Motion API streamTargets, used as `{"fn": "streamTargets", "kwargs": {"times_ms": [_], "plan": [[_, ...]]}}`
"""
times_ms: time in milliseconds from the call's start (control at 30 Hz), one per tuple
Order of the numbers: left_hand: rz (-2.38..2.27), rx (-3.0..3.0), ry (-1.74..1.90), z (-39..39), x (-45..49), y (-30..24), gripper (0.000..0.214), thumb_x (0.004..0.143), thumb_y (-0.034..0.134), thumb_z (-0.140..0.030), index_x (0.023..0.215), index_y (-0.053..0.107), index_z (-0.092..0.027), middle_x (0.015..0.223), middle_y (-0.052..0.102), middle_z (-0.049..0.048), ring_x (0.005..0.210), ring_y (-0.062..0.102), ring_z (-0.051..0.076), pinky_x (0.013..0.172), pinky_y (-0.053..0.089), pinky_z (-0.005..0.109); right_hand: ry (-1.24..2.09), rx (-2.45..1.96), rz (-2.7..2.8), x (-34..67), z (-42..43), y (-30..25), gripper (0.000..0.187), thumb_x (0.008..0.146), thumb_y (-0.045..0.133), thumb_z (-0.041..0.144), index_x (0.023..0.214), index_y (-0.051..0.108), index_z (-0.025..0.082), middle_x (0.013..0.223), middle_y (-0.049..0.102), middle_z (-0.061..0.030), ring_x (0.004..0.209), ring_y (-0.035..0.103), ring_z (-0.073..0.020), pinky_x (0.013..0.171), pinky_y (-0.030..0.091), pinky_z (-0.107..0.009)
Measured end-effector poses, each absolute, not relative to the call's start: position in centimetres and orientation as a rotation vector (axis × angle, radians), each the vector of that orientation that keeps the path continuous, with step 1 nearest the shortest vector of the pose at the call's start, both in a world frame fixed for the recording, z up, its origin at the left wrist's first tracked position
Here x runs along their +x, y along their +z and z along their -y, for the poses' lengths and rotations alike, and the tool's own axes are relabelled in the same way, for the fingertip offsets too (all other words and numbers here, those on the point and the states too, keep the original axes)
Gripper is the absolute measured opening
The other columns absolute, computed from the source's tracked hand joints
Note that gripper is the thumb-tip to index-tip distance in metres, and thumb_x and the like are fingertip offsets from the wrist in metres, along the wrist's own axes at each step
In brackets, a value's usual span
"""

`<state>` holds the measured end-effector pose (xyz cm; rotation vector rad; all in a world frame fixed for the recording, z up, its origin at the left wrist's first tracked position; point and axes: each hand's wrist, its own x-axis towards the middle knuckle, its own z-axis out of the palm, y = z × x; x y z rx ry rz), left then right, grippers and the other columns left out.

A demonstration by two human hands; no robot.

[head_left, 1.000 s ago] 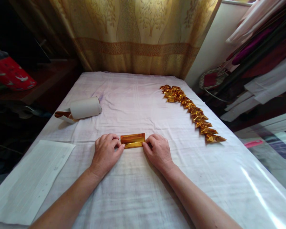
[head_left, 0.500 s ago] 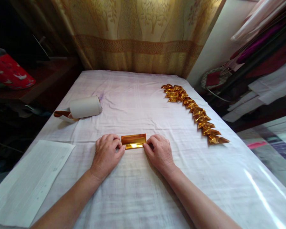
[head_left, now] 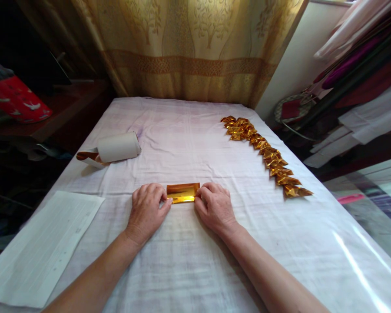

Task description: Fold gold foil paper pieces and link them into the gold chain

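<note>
Flat between them, both hands' grips, left hand (head_left: 146, 209) and right hand (head_left: 215, 207), pinch the gold foil strip (head_left: 182, 192) ends.

Bed sheet (head_left: 189, 143): middle and far end open. Obstacles: paper roll (head_left: 118, 147) near left edge; row of folded gold pieces (head_left: 267, 154) along right edge; paper sheets (head_left: 42, 243) at near-left corner.

Both forearms are bare right up to the frame's edge, no sleeves showing. The left hand (head_left: 145, 209) and right hand (head_left: 215, 208) seem ringless, with short, unpainted nails.
</note>
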<state>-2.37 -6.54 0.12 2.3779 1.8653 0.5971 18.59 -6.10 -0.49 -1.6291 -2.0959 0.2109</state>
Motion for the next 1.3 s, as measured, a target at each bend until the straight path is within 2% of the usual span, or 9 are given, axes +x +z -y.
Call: {"fn": "streamTargets", "kwargs": {"times_ms": [67, 200, 300, 433, 600, 800, 933, 1067, 1300], "plan": [[-1.865, 2.393, 0.591, 6.6, -2.4, 0.1, 0.011, 0.086, 0.061, -0.025, 0.080, 0.053, -0.023, 0.093, 0.065, 0.0030, 0.092, 0.055, 0.024, 0.086, 0.037, 0.040, 0.171, -1.696, 2.075, 17.9, 6.2, -0.2, 0.005, 0.083, 0.065, 0.024, 0.078, 0.065, 0.022, 0.093, 0.064, -0.0037, 0.088, 0.054, -0.0205, 0.078, 0.030, -0.035], [-1.843, 2.422, 0.595, 6.7, -2.4, 0.2, 0.011, 0.087, 0.062, -0.026, 0.080, 0.053, -0.023, 0.093, 0.064, 0.0037, 0.093, 0.054, 0.025, 0.086, 0.037, 0.040, 0.084, -1.781, 2.040, 16.8, 6.3, 0.0, 0.024, 0.080, 0.072, 0.043, 0.075, 0.062, 0.022, 0.087, 0.062, -0.0050, 0.085, 0.051, -0.0226, 0.075, 0.030, -0.035], [-1.847, 2.430, 0.599, 6.7, -2.4, 0.1, 0.012, 0.087, 0.062, -0.026, 0.079, 0.053, -0.023, 0.092, 0.064, 0.0037, 0.093, 0.055, 0.025, 0.086, 0.038, 0.040, 0.040, -1.814, 2.022, 16.4, 6.3, -0.1, 0.030, 0.080, 0.072, 0.049, 0.075, 0.060, 0.022, 0.085, 0.060, -0.0061, 0.085, 0.050, -0.0238, 0.074, 0.030, -0.036], [-1.840, 2.441, 0.584, 6.6, -2.5, 0.1, 0.011, 0.087, 0.062, -0.026, 0.080, 0.054, -0.022, 0.094, 0.064, 0.0040, 0.094, 0.055, 0.025, 0.086, 0.038, 0.040, 0.129, -1.813, 2.014, 16.7, 6.5, -0.2, 0.023, 0.083, 0.070, 0.042, 0.078, 0.061, 0.022, 0.090, 0.061, -0.0058, 0.088, 0.051, -0.0234, 0.076, 0.031, -0.035], [-1.832, 2.445, 0.583, 6.6, -2.6, 0.0, 0.010, 0.087, 0.063, -0.026, 0.081, 0.056, -0.022, 0.096, 0.065, 0.0040, 0.096, 0.055, 0.025, 0.087, 0.038, 0.041, 0.334, -1.691, 2.032, 18.3, 6.3, -0.4, 0.001, 0.086, 0.064, 0.022, 0.085, 0.064, 0.022, 0.099, 0.065, -0.0043, 0.095, 0.056, -0.0219, 0.081, 0.034, -0.035], [-1.822, 2.498, 0.611, 6.7, -2.6, 0.2, 0.008, 0.091, 0.060, -0.025, 0.084, 0.061, -0.021, 0.096, 0.065, 0.0051, 0.093, 0.056, 0.025, 0.087, 0.038, 0.041, 0.415, -1.517, 1.996, 19.4, 5.8, -1.3, 0.015, 0.085, 0.058, 0.012, 0.085, 0.067, 0.023, 0.098, 0.067, -0.0029, 0.095, 0.060, -0.0193, 0.084, 0.039, -0.033], [-1.589, 2.689, 0.728, 7.5, -1.9, 0.4, 0.018, 0.095, 0.054, -0.025, 0.105, 0.069, -0.025, 0.098, 0.066, 0.0052, 0.094, 0.055, 0.024, 0.089, 0.037, 0.041, 0.377, -1.520, 1.984, 19.2, 6.0, -1.4, 0.015, 0.085, 0.058, 0.013, 0.086, 0.068, 0.023, 0.098, 0.067, -0.0035, 0.095, 0.060, -0.0197, 0.085, 0.040, -0.033], [-1.370, 2.773, 0.649, 8.5, -0.8, 0.3, 0.032, 0.095, 0.055, -0.033, 0.124, 0.066, -0.028, 0.099, 0.065, 0.0057, 0.095, 0.053, 0.024, 0.091, 0.038, 0.042, 0.347, -1.541, 1.978, 19.0, 6.2, -1.4, 0.015, 0.086, 0.057, 0.012, 0.086, 0.068, 0.023, 0.099, 0.067, -0.0037, 0.097, 0.060, -0.0201, 0.085, 0.039, -0.034], [-1.432, 2.806, 0.457, 8.6, -0.2, 0.5, 0.040, 0.091, 0.059, -0.044, 0.126, 0.065, -0.024, 0.103, 0.064, 0.0083, 0.096, 0.052, 0.027, 0.090, 0.037, 0.045, 0.321, -1.574, 1.973, 18.8, 6.3, -1.2, 0.015, 0.085, 0.057, 0.011, 0.085, 0.067, 0.023, 0.098, 0.068, -0.0033, 0.096, 0.060, -0.0199, 0.084, 0.038, -0.034]]}}
